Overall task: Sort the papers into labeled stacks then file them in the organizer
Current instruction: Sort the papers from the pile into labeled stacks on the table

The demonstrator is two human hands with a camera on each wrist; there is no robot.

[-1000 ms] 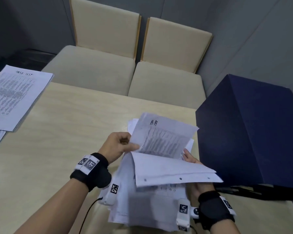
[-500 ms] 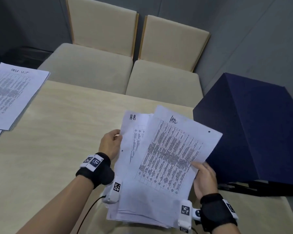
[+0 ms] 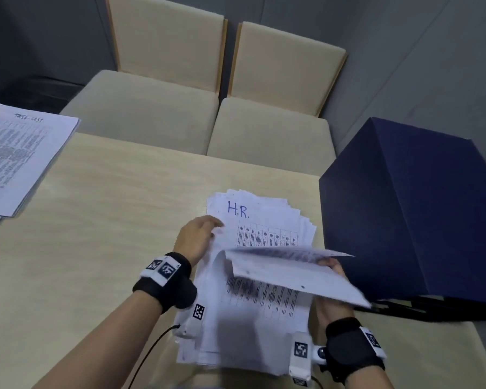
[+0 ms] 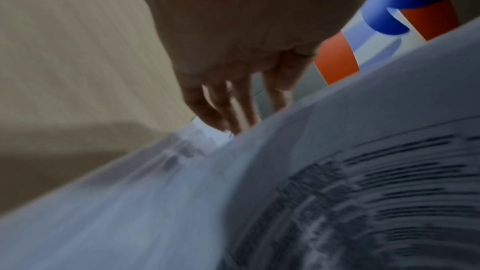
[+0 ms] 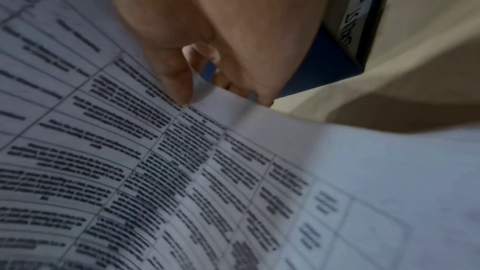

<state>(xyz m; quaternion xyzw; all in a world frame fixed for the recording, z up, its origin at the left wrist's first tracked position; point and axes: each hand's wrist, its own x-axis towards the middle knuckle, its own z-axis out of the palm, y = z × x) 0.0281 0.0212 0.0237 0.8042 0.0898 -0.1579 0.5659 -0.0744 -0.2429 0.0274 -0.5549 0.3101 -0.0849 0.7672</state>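
Note:
I hold a thick stack of printed papers (image 3: 264, 318) over the wooden table (image 3: 96, 248). Its exposed sheet is hand-marked "H.R." (image 3: 237, 210). My left hand (image 3: 199, 237) grips the stack's left edge; in the left wrist view its fingers (image 4: 228, 110) reach behind the paper edge. My right hand (image 3: 331, 269) pinches one loose sheet (image 3: 292, 276), bent over nearly flat, blank side up, above the stack. The right wrist view shows the thumb (image 5: 176, 81) pressing that sheet's curled edge. The dark blue organizer (image 3: 418, 214) stands just right of the papers.
A separate pile headed "TASK LIST" (image 3: 17, 155) lies at the table's far left edge. Two beige chairs (image 3: 272, 130) stand behind the table. A black binder spine with a white label (image 5: 355, 19) lies beside the organizer's base.
The sheet in my right hand, face-up half a second ago, has flipped over toward me, uncovering the "H.R." sheet beneath. My left hand keeps its place on the stack's left edge.

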